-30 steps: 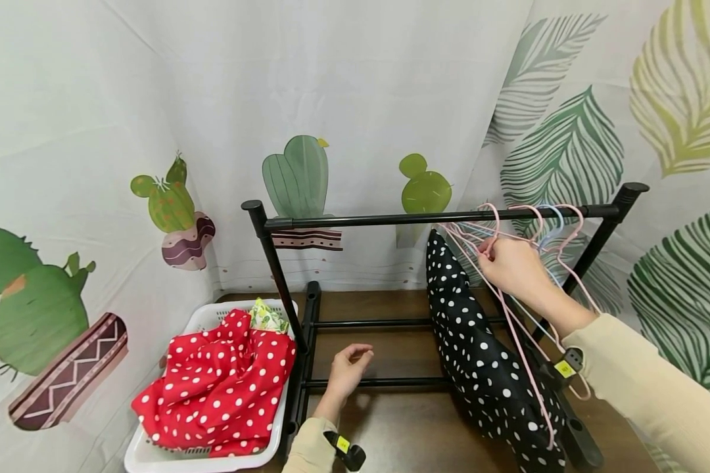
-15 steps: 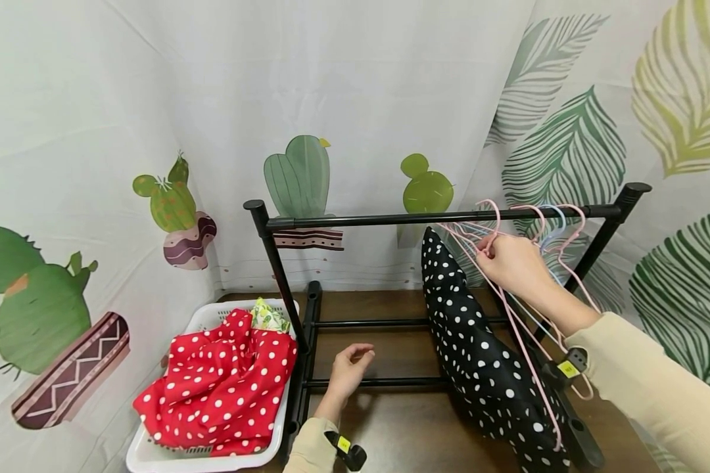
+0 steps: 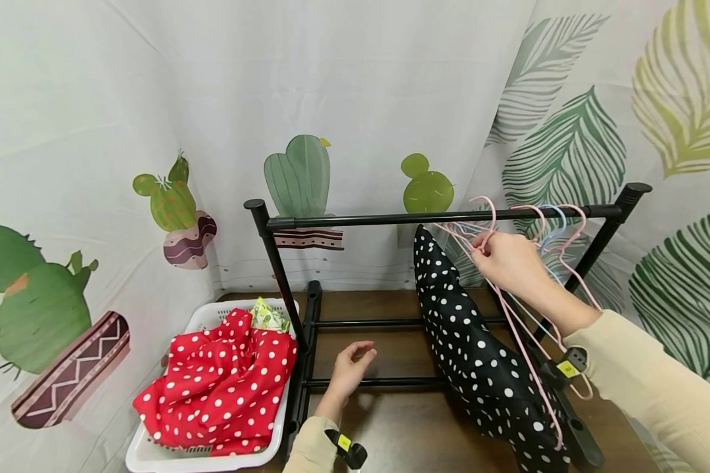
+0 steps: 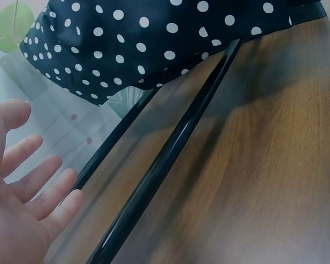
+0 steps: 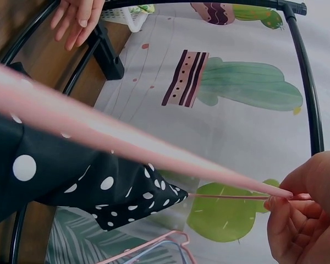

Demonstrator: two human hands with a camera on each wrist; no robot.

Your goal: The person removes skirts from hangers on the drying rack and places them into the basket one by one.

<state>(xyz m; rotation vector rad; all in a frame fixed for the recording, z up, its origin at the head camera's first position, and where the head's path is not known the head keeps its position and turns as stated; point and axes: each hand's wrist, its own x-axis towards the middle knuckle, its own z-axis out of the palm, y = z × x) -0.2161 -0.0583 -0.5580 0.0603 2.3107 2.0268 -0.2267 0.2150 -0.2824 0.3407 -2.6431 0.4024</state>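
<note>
My right hand [image 3: 509, 263] pinches a pink clothes hanger [image 3: 529, 368] just below its hook, under the top rail [image 3: 355, 221] of a black garment rack. The hook curves up past the rail; whether it bears on it I cannot tell. A black garment with white dots [image 3: 473, 348] hangs on the far side of this hanger, its narrow end pointing up and back. The right wrist view shows thumb and fingertips [image 5: 289, 201] closed on the pink wire. Low at the rack's left, my left hand [image 3: 349, 368] hovers with relaxed fingers, holding nothing and apart from the garment.
More pink and blue hangers [image 3: 570, 246] hang at the rail's right end. A white basket [image 3: 198, 463] holding a red dotted garment [image 3: 225, 387] and a green-yellow cloth [image 3: 268, 317] stands left. Two lower bars [image 3: 373, 382] cross above the wooden tabletop [image 3: 384, 427].
My right hand has shifted slightly left along the rail with the hanger, its hook rising a little. The black dotted garment has swung left. My left hand has stayed almost still.
</note>
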